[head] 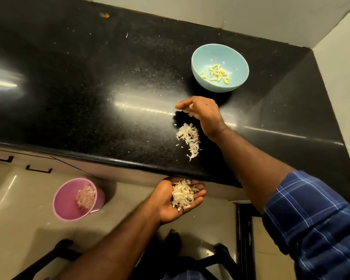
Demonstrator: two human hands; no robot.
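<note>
My left hand point(170, 205) is cupped palm up just below the counter's front edge, and a heap of white garlic skins point(182, 194) lies in it. A second pile of skins point(189, 139) lies on the black counter point(89, 98) near that edge. My right hand point(202, 112) hovers above the counter just past this pile, its fingers bent loosely and pointing left; whether it holds a scrap is unclear. A light blue bowl point(236, 57) with several peeled garlic cloves point(216, 73) stands behind the right hand.
A pink bin point(69, 207) with skins inside stands on the floor to the lower left. Cabinet handles point(38, 169) show under the counter edge. White walls close the counter at the back and right. A dark stool frame point(65, 251) is by my feet.
</note>
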